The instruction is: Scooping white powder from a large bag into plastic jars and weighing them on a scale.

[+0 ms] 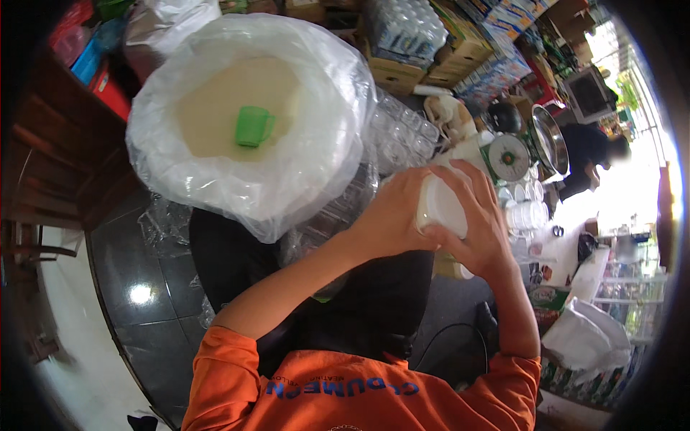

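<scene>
Both hands are wrapped round a jar with a white lid [447, 207], held tilted in front of my right knee. From its left side my left hand [394, 214] grips it, fingers partly hidden behind it. My right hand [483, 223] closes over the other side, with the thumb along the lid's lower edge. Just beneath the hands, part of another pale container [453, 268] shows. To the left stands a large tub lined with clear plastic [316, 179], filled with a pale cream-coloured loose material [208, 118]. A green plastic cup [253, 128] rests on that material.
Clear plastic jars in bags [402, 133] lie beside the tub. Beyond my hands are a dial scale [509, 158], a metal bowl [550, 140] and stacked white-lidded containers [527, 215]. Cartons and bottle packs [408, 29] line the back. A person in dark clothes [583, 154] is at far right.
</scene>
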### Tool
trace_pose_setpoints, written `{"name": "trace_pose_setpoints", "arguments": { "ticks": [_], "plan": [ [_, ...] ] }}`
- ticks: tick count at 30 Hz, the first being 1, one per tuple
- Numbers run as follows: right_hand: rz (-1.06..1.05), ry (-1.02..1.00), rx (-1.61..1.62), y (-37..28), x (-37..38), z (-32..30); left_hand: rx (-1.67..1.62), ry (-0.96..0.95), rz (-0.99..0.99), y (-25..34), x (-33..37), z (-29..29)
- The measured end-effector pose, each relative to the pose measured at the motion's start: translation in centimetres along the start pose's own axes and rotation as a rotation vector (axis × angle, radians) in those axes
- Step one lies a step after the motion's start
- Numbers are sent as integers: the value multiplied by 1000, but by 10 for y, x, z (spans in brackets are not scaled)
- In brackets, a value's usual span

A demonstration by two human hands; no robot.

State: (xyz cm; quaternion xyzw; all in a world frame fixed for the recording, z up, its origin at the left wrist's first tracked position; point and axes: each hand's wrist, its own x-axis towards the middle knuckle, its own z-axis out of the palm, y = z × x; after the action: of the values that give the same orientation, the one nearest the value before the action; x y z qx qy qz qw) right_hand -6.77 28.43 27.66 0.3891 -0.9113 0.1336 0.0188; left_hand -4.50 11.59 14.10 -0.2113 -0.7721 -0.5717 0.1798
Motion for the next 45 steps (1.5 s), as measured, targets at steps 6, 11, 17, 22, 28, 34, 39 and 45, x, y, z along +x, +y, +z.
{"name": "trace_pose_setpoints", "arguments": {
  "ticks": [6, 11, 17, 22, 28, 34, 39, 45],
  "plan": [
    [6, 258, 12, -3, -7, 21, -106, -130, -98, 4, 11, -8],
    [-16, 227, 131, 7, -12, 4, -185, -265, -60, 19, 30, -23],
    [-324, 104, 163, 14, -15, -30, -439, -459, 40, 26, 46, -29],
    [-102, 171, 105, 5, -35, -21, -415, -397, -71, 34, 29, -1],
    [99, 391, -175, 2, -41, 10, -51, -38, -48, 34, 10, 33],
    [124, 413, -172, 18, -44, 11, -21, -54, 1, 30, 16, 33],
    [129, 246, -10, 30, -75, 3, 63, -298, 5, 20, 10, 19],
    [450, 277, 296, 45, -164, 23, 224, -452, -35, 34, -5, 7]
  ]
}}
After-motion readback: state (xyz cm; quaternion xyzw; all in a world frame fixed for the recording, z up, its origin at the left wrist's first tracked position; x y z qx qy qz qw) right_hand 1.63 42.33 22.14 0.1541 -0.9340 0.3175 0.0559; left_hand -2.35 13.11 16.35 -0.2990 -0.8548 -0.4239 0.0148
